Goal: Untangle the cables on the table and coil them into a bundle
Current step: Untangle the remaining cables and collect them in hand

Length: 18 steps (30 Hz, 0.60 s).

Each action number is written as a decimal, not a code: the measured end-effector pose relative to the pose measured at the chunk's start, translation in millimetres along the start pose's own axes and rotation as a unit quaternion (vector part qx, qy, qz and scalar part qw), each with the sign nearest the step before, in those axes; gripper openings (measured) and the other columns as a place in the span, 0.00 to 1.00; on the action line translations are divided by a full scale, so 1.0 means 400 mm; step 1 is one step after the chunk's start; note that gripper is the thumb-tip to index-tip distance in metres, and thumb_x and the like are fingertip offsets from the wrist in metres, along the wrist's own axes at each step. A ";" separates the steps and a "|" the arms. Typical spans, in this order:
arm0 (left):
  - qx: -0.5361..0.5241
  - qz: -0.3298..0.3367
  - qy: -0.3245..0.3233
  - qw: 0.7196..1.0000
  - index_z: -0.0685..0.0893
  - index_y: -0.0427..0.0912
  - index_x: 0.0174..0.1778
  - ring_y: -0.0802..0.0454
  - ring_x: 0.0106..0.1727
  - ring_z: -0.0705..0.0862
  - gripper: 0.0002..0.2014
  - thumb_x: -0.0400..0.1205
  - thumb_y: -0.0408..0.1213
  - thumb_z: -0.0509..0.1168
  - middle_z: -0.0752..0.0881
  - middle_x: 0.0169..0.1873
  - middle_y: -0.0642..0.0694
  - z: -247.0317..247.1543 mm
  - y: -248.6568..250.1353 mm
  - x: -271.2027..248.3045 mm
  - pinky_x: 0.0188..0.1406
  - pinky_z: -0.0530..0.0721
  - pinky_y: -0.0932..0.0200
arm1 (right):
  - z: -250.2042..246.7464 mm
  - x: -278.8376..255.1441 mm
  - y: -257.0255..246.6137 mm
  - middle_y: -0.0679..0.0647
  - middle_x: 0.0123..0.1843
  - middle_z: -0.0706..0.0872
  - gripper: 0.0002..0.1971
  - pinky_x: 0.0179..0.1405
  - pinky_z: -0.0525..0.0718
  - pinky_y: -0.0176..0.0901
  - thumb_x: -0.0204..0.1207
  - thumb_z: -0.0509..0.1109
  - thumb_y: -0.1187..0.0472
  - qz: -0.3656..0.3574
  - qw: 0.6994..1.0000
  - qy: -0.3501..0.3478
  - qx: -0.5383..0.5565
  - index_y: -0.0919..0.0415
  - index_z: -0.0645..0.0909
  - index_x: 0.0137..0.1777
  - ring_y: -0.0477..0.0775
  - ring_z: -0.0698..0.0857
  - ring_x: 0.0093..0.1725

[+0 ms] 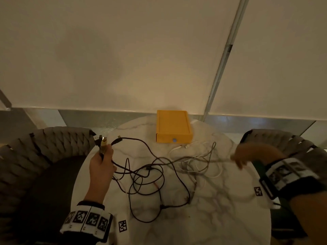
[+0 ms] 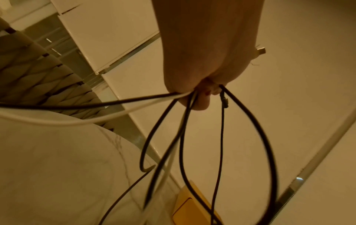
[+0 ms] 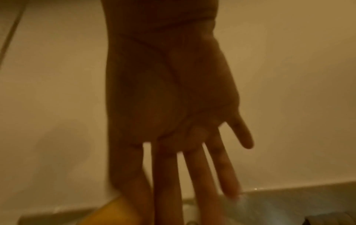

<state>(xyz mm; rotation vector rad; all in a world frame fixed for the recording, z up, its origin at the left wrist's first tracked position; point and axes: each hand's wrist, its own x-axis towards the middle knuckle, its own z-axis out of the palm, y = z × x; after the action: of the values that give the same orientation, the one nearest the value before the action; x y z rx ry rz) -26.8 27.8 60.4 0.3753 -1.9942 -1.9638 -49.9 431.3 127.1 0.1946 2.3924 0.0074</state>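
Note:
Several black cables [image 1: 150, 175] lie tangled in loops in the middle of the round marble table [image 1: 212, 218], with thin white cables [image 1: 200, 156] mixed in to their right. My left hand [image 1: 104, 156] is raised over the table's left edge and grips a bunch of cable ends, plugs sticking up above the fist. In the left wrist view the fist [image 2: 202, 79] holds black loops [image 2: 258, 121] and a white cable [image 2: 96, 120] that hang down. My right hand [image 1: 244, 154] is blurred at the right edge; its fingers [image 3: 194, 175] are straight, spread and empty. A taut grey strand ends near it.
A yellow box [image 1: 172, 126] stands at the back of the table, just behind the white cables. Woven grey chairs flank the table on the left [image 1: 44, 147] and right [image 1: 283, 142]. Small square markers are stuck on the tabletop near both front edges.

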 end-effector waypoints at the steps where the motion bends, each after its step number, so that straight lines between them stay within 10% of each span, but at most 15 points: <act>1: -0.006 0.007 -0.007 1.000 0.68 0.42 0.29 0.62 0.15 0.67 0.18 0.85 0.43 0.58 0.67 0.22 0.43 0.004 0.003 -0.001 0.16 0.71 0.66 | 0.033 0.024 -0.014 0.50 0.48 0.87 0.15 0.48 0.79 0.37 0.78 0.66 0.50 0.009 0.993 -0.105 -0.052 0.60 0.88 0.46 0.52 0.84 0.50; 4: 0.006 0.035 -0.032 0.999 0.71 0.40 0.30 0.62 0.17 0.70 0.17 0.85 0.41 0.58 0.70 0.24 0.41 0.021 0.012 -0.006 0.19 0.75 0.66 | 0.103 0.063 -0.067 0.53 0.50 0.85 0.10 0.62 0.78 0.47 0.74 0.70 0.52 -0.005 0.970 -0.185 -0.157 0.58 0.86 0.45 0.53 0.79 0.52; 7: 0.020 0.061 -0.060 0.996 0.71 0.41 0.30 0.62 0.17 0.69 0.16 0.85 0.38 0.58 0.69 0.23 0.41 0.044 0.023 -0.016 0.18 0.72 0.68 | 0.099 0.065 -0.160 0.61 0.48 0.83 0.08 0.57 0.80 0.51 0.75 0.64 0.63 -0.216 0.973 0.070 -0.028 0.66 0.82 0.49 0.54 0.78 0.46; 9: 0.023 0.070 -0.066 0.995 0.71 0.41 0.29 0.61 0.17 0.68 0.16 0.85 0.38 0.58 0.69 0.23 0.40 0.061 0.033 -0.023 0.17 0.71 0.68 | 0.089 0.013 -0.252 0.51 0.43 0.82 0.06 0.47 0.81 0.42 0.71 0.71 0.67 -0.353 0.886 0.181 0.240 0.57 0.81 0.45 0.47 0.80 0.43; 11: 0.009 0.064 -0.064 0.996 0.71 0.39 0.30 0.61 0.17 0.68 0.17 0.85 0.39 0.58 0.69 0.23 0.40 0.076 0.046 -0.030 0.19 0.73 0.64 | 0.099 -0.026 -0.346 0.45 0.50 0.80 0.17 0.46 0.78 0.27 0.65 0.79 0.63 -0.436 0.843 0.138 0.284 0.49 0.79 0.51 0.40 0.79 0.47; 14: -0.028 0.044 -0.055 0.997 0.71 0.38 0.31 0.61 0.17 0.68 0.16 0.84 0.40 0.59 0.69 0.21 0.44 0.098 0.066 -0.043 0.20 0.73 0.63 | 0.186 -0.015 -0.460 0.52 0.55 0.73 0.19 0.54 0.75 0.34 0.65 0.79 0.57 -0.445 0.883 0.106 0.103 0.55 0.80 0.56 0.48 0.74 0.53; 18: 0.033 0.072 -0.029 0.996 0.66 0.42 0.26 0.55 0.17 0.68 0.20 0.84 0.42 0.59 0.67 0.14 0.52 0.087 0.050 -0.023 0.18 0.71 0.59 | 0.170 0.011 -0.463 0.60 0.42 0.81 0.07 0.48 0.78 0.48 0.78 0.65 0.64 -0.370 0.884 0.212 0.190 0.67 0.82 0.44 0.55 0.81 0.41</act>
<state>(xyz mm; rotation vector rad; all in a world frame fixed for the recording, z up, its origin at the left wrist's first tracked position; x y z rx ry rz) -31.6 63.6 80.0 0.1852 -2.0650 -1.8434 -33.0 245.5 62.9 -0.6138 2.7242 -0.8568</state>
